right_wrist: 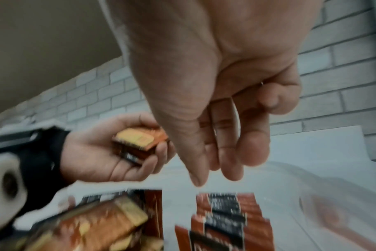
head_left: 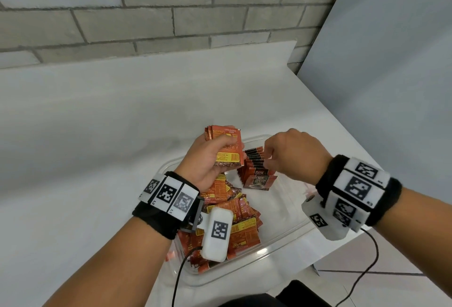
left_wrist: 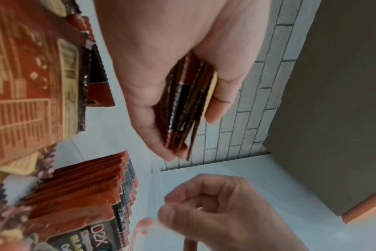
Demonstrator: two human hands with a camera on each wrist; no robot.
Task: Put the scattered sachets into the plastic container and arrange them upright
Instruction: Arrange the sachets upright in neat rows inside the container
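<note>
My left hand [head_left: 204,159] grips a stack of red-and-yellow foil sachets [head_left: 226,146] above the clear plastic container [head_left: 281,240] on the white bench [head_left: 97,123], while my right hand [head_left: 291,155], fingers loosely curled and holding nothing, hovers over the upright row of sachets [head_left: 256,167] inside.

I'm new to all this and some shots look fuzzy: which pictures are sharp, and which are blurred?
Head view: sharp and evenly lit, the D2X print on the upright sachets readable. Left wrist view: the loose sachets at its left edge are soft. Right wrist view: blurriest, the right hand and the sachets below it smeared.
</note>
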